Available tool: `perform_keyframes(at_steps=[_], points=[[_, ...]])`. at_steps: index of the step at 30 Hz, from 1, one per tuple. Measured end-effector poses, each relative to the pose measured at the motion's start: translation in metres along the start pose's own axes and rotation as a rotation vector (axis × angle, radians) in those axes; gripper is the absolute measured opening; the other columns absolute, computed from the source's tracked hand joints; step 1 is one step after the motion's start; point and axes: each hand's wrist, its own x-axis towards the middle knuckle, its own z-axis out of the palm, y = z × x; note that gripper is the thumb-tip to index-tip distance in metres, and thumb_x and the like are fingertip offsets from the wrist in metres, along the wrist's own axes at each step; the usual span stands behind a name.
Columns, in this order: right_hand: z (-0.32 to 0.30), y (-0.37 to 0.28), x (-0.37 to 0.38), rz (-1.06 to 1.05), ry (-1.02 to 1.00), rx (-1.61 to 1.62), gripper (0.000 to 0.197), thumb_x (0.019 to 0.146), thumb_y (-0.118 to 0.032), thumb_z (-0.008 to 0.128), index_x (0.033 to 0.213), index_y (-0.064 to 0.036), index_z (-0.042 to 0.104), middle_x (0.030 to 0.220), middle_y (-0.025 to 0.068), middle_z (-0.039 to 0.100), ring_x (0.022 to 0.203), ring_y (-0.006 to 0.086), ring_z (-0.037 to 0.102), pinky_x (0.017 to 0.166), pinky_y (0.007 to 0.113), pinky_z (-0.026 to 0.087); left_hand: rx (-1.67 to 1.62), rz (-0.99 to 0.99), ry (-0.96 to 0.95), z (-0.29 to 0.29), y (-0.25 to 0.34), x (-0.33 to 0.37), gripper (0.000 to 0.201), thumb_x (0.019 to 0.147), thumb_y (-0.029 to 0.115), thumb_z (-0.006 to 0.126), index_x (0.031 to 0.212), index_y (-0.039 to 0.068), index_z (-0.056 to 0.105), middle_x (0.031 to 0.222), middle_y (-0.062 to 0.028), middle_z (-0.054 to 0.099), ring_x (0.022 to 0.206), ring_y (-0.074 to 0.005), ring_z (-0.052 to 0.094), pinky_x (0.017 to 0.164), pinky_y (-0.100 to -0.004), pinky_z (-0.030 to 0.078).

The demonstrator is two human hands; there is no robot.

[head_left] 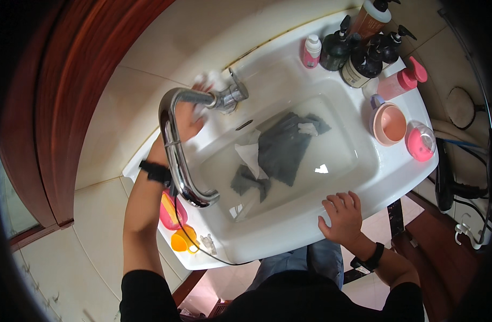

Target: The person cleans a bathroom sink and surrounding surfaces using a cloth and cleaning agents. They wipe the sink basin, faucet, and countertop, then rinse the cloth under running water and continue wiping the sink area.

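Water fills the white sink [364, 177], and in it I see a dark grey cloth [281, 147] lying spread under the surface near the middle of the basin, with a white cloth [250, 155] partly tucked beneath its left edge; how far the white one runs under the grey I cannot tell. My left hand [189, 121] reaches up behind the curved chrome faucet [173, 150], whose spout crosses in front of the wrist and hides part of the palm. The fingers of that hand are blurred and bunched around something pale just beside the faucet handle [232, 96]; whether they grip it or only press on it I cannot make out. My right hand [341, 214] rests flat on the front rim of the sink, fingers spread and holding nothing, well apart from the cloths. Both wrists carry dark bands. Along the back right corner stand several pump bottles [358, 61], dark ones crowded together so that they overlap, and one tall brown bottle is cut off by the top edge. A pink cup [391, 124] and a pink round container [420, 142] sit on the right rim. On the left rim, half hidden behind my forearm, I see a pink dish [171, 214] and an orange cup [180, 240]; small clear items beside them are too blurred to name.
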Motion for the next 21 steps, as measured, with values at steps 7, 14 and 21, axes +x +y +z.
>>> perform_keyframes(at_steps=[7,14,21], points=[[0.006,0.001,0.003,0.001,0.028,-0.01,0.035,0.073,-0.028,0.071,0.102,-0.0084,0.066,0.109,0.0072,0.062,0.108,0.0295,0.056,0.104,0.054,0.039,-0.207,-0.113,0.081,0.002,0.007,-0.018,0.086,0.073,-0.009,0.064,0.153,0.004,0.036,0.142,-0.0213,0.054,0.132,-0.0344,0.054,0.105,-0.0395,0.046],[0.002,-0.003,0.002,-0.048,-0.019,-0.021,0.037,0.074,-0.026,0.07,0.105,-0.0067,0.067,0.112,0.0087,0.063,0.11,0.0305,0.055,0.104,0.054,0.037,-0.448,-0.046,0.283,0.038,-0.002,0.003,0.058,0.079,-0.005,0.07,0.134,0.004,0.056,0.134,-0.0207,0.06,0.123,-0.0369,0.058,0.104,-0.041,0.047],[0.002,-0.006,0.005,-0.076,-0.072,-0.08,0.035,0.074,-0.025,0.067,0.104,-0.0053,0.066,0.11,0.0107,0.063,0.109,0.0334,0.053,0.101,0.051,0.038,-0.127,-0.275,0.432,0.023,-0.064,-0.153,0.041,0.08,-0.004,0.063,0.119,0.007,0.07,0.125,-0.0169,0.068,0.127,-0.0345,0.058,0.109,-0.0406,0.047]])
